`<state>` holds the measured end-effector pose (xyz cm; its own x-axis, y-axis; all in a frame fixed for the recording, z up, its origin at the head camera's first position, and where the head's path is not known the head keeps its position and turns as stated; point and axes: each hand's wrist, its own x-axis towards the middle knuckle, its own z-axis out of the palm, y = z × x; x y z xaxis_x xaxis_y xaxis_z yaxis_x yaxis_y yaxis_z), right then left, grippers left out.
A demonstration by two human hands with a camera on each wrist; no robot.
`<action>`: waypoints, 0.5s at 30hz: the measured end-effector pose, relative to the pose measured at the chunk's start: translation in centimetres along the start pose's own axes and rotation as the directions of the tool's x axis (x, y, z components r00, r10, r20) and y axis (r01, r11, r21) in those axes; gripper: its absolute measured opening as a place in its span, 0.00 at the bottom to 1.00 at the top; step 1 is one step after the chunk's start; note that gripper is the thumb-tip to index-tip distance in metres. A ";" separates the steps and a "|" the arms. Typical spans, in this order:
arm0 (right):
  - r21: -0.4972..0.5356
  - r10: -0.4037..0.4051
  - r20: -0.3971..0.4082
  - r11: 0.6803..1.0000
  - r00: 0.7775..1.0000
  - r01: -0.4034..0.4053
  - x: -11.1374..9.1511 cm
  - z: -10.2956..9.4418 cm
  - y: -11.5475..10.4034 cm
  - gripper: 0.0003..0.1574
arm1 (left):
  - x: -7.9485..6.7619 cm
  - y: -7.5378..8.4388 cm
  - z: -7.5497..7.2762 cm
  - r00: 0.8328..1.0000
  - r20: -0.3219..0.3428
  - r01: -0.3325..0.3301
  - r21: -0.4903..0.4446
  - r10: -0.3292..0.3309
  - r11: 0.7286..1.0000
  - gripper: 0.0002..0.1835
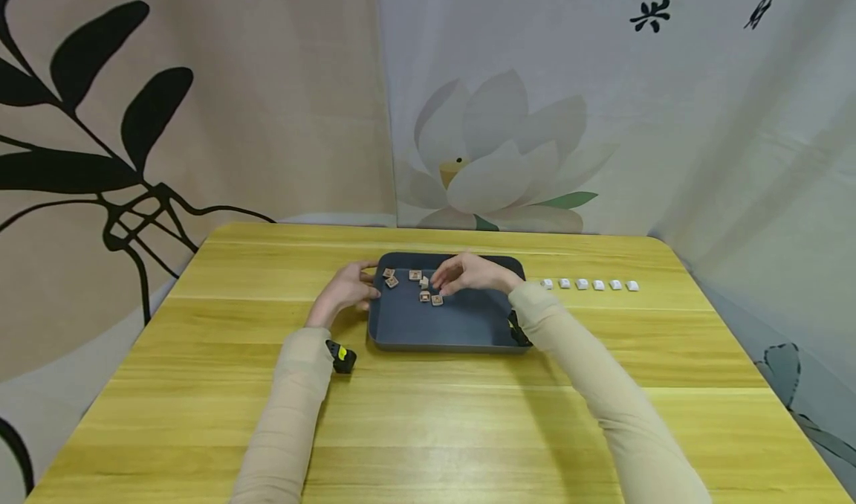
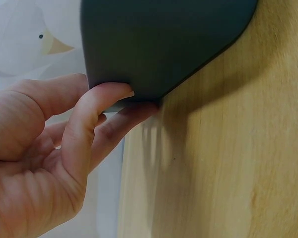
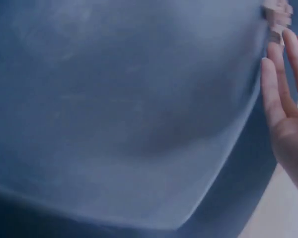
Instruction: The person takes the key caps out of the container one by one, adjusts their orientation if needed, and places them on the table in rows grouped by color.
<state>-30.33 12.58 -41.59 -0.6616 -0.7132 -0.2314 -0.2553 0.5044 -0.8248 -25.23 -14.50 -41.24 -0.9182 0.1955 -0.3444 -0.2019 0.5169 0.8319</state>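
A dark grey tray [image 1: 461, 329] lies on the table, its left end in the grip of my left hand [image 1: 349, 287]. In the left wrist view the left hand [image 2: 54, 148] has its thumb bent against the tray's outer wall [image 2: 159, 44], with other fingers at the rim and underneath. Several small square pieces [image 1: 415, 275], brownish with pale edges and keycap-like, are scattered in the tray's left half. Over the tray, my right hand [image 1: 471, 272] reaches down beside them. In the right wrist view the right hand [image 3: 290, 109] has extended fingers, with blurred pieces [image 3: 278, 15] just beyond the fingertips.
Several white keycap-like pieces [image 1: 582, 284] stand in a row on the wooden table [image 1: 428, 422], right of the tray. Behind the table hangs a printed curtain [image 1: 321, 102]. A black wrist camera [image 1: 342, 357] sits on the left sleeve.
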 end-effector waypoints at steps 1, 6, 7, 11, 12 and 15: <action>-0.013 0.011 0.009 1.000 1.000 -0.011 0.1 0.2 0.1 0.20 | 0.0 0.0 0.0 1.000 -0.001 0.005 -0.006 -0.005 1.000 0.40; -0.064 0.059 0.010 0.996 0.998 -0.059 0.6 0.9 0.5 0.20 | 0.0 0.0 0.1 1.000 0.003 0.007 -0.015 -0.007 1.000 0.40; -0.069 0.060 0.007 0.996 0.998 -0.060 0.7 1.0 0.5 0.20 | 0.0 0.0 0.1 1.000 0.003 0.004 -0.011 -0.004 1.000 0.40; -0.096 0.060 -0.001 0.994 0.998 -0.060 0.8 1.2 0.5 0.20 | -0.1 -0.1 0.0 1.000 -0.004 -0.002 0.000 0.002 1.000 0.40; -0.102 0.062 -0.002 0.993 0.998 -0.061 0.8 1.2 0.5 0.19 | -0.1 -0.1 0.0 1.000 -0.003 -0.004 0.004 0.004 1.000 0.40; -0.114 0.062 -0.005 0.991 0.998 -0.062 0.8 1.3 0.6 0.18 | 0.0 -0.2 0.0 1.000 -0.006 -0.004 0.007 0.004 1.000 0.40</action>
<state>-30.13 11.65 -42.90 -0.6798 -0.6781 -0.2795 -0.2927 0.6002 -0.7444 -25.17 -14.62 -41.36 -0.9210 0.1928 -0.3386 -0.1960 0.5217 0.8303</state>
